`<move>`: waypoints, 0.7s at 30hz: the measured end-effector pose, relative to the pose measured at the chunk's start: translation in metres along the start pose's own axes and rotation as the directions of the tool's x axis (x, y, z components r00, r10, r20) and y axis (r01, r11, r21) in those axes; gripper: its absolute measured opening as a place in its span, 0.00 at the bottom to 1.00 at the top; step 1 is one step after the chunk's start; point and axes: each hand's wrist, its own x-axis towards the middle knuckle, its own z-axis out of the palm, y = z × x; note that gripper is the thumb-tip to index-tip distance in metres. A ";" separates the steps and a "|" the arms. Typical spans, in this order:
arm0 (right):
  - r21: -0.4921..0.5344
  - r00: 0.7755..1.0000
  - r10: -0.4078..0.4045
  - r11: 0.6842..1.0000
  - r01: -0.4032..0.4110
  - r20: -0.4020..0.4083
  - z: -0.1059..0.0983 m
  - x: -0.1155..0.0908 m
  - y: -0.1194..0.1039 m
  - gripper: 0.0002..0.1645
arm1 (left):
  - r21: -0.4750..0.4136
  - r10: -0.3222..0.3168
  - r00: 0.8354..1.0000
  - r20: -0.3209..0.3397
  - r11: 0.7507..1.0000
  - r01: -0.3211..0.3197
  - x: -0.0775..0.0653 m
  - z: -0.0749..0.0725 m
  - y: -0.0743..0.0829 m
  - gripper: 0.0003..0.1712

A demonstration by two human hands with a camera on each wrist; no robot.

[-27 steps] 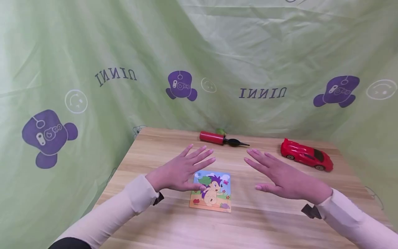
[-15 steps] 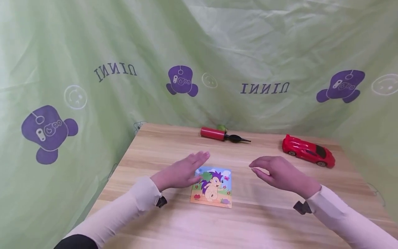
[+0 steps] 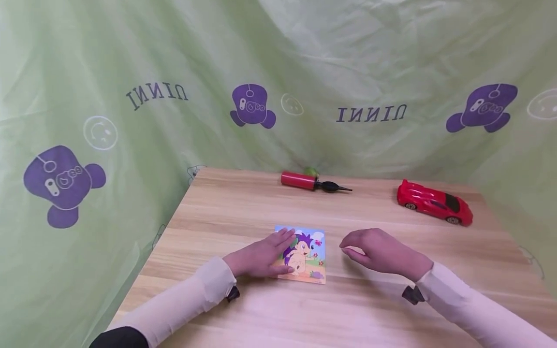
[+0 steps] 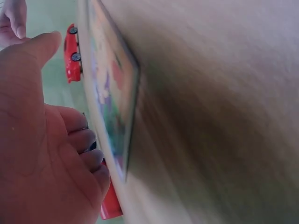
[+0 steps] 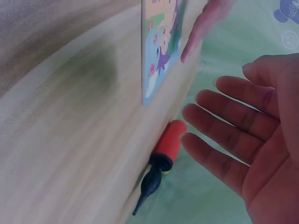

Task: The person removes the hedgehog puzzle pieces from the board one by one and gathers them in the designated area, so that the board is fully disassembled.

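Note:
A flat square picture board (image 3: 311, 261) with a purple-spined cartoon hedgehog lies on the wooden table (image 3: 278, 316). My left hand (image 3: 263, 253), its fingers stretched out, is over the board's left part and covers some of the picture; whether it touches cannot be told. In the left wrist view the board (image 4: 114, 88) appears tilted by the camera, just beyond the fingers. To the right of the board, my right hand (image 3: 383, 251) hovers low, palm toward the board. Its fingers are slightly bent and hold nothing, as the right wrist view of that hand (image 5: 261, 135) shows.
Along the table's back edge lies a red hand pump (image 3: 298, 180) with a black nozzle; a small green thing (image 3: 311, 171) shows behind it. A red toy car (image 3: 434, 202) rests at the back right. Green printed cloth (image 3: 278, 53) hangs behind and beside the table.
My left hand has come down and right over the board's left part. The right hand has lowered and moved inward, its fingers drawing together and bending. The view has tilted slightly down.

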 end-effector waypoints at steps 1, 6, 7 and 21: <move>0.004 1.000 0.008 1.000 -0.008 0.011 0.000 0.000 0.000 0.11 | -0.001 0.004 1.000 0.005 1.000 -0.004 0.001 0.001 -0.001 0.54; 0.035 0.998 0.037 0.999 -0.039 0.056 0.001 0.004 -0.003 0.12 | -0.009 0.014 0.999 0.038 1.000 -0.014 0.005 0.002 -0.007 0.55; 0.043 0.997 0.042 0.998 -0.045 0.064 0.001 0.006 -0.004 0.12 | -0.010 0.014 0.999 0.045 1.000 -0.014 0.006 0.001 -0.008 0.55; 0.097 0.983 0.168 0.980 -0.174 0.071 0.042 0.048 -0.001 0.15 | 0.058 -0.055 0.991 0.122 0.997 0.048 0.014 -0.009 -0.002 0.51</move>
